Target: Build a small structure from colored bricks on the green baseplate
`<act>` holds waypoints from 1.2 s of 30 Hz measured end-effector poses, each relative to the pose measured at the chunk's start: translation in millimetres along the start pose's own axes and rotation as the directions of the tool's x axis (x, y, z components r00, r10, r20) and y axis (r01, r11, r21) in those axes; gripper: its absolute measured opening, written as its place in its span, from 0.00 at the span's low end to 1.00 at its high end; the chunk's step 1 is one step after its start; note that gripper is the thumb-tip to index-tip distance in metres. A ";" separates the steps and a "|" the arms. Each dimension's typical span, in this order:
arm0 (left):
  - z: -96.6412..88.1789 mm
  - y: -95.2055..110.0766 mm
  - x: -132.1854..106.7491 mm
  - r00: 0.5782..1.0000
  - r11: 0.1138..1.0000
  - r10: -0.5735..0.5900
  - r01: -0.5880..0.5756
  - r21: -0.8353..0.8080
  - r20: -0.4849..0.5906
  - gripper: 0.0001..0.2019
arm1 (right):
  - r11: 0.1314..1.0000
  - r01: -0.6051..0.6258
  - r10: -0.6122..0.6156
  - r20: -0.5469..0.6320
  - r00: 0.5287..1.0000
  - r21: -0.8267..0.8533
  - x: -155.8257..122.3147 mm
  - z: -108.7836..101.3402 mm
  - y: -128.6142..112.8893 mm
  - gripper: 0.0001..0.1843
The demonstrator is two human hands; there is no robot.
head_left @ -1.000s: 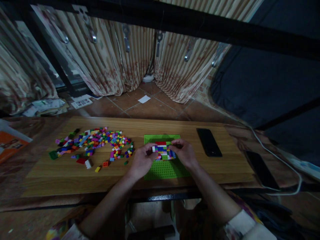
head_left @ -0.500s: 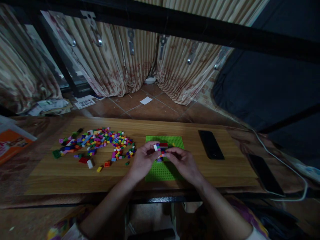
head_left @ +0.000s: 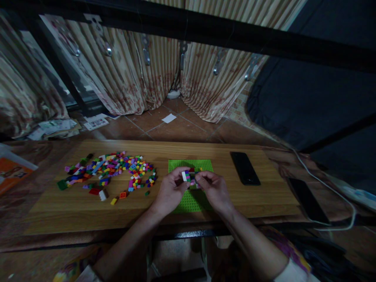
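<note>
A small multicoloured block of joined bricks is held between both hands just above a green studded baseplate on the wooden board. My left hand pinches the block's left end, where a white brick shows. My right hand grips its right end with curled fingers. Both hands cover the middle of the baseplate.
A heap of loose coloured bricks spreads over the board's left half. A black phone lies right of the baseplate, a second dark phone with a white cable further right. The wooden board fronts curtains and tiled floor.
The brick block has come up off the baseplate and now sits tilted between both hands, which have closed in around it. The view shifted slightly.
</note>
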State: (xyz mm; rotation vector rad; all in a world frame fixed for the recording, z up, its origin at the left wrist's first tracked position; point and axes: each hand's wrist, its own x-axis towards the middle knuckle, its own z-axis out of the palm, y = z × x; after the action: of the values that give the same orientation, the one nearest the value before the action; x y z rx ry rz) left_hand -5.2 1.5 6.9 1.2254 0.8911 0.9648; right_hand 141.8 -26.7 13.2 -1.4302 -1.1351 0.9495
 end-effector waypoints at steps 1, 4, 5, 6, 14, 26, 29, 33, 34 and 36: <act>-0.9 0.5 -0.2 1.000 1.000 -0.013 0.013 -0.009 -0.005 0.19 | 0.998 -0.014 0.016 -0.041 0.999 0.056 3.1 -3.0 -0.1 0.10; -5.5 2.5 -0.5 0.998 0.998 -0.053 0.052 -0.038 -0.030 0.18 | 0.993 -0.038 0.049 -0.095 0.994 0.115 12.7 -15.8 0.9 0.11; -7.4 3.3 -0.3 0.997 0.997 -0.064 0.062 -0.045 -0.040 0.18 | 0.995 -0.042 0.050 -0.086 0.995 0.093 15.3 -20.3 2.2 0.11; -9.1 4.1 0.1 0.996 0.996 -0.071 0.068 -0.050 -0.051 0.18 | 0.998 -0.041 0.045 -0.073 0.996 0.057 17.4 -24.4 4.0 0.11; -15.8 4.1 3.7 0.990 0.994 -0.096 0.091 -0.055 -0.105 0.17 | 0.873 0.174 -0.154 0.081 0.985 -0.455 21.5 -32.7 16.5 0.06; -16.9 3.9 2.5 0.990 0.995 -0.098 0.094 -0.037 -0.103 0.18 | 0.600 0.328 -0.244 0.223 0.944 -0.729 23.2 -25.2 5.3 0.09; -16.2 4.2 2.6 0.993 0.996 -0.081 0.079 -0.032 -0.089 0.18 | 0.533 0.332 -0.235 0.241 0.942 -0.778 22.4 -22.2 3.8 0.11; -14.7 4.5 2.7 0.993 0.996 -0.081 0.078 -0.033 -0.082 0.17 | 0.450 0.340 -0.229 0.262 0.938 -0.826 22.9 -17.6 2.9 0.11; -14.7 3.9 2.7 0.993 0.996 -0.081 0.079 -0.031 -0.083 0.17 | 0.436 0.340 -0.219 0.268 0.938 -0.834 23.3 -16.8 2.8 0.11; -15.3 1.5 3.1 0.993 0.997 -0.081 0.080 -0.019 -0.087 0.16 | 0.424 0.336 -0.199 0.276 0.940 -0.841 24.4 -15.9 2.7 0.12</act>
State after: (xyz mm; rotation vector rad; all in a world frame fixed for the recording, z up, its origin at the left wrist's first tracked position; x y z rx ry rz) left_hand -18.5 9.6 6.3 1.1328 0.9927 0.9649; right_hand 163.3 -6.9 13.4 -1.8961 -2.0839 0.1370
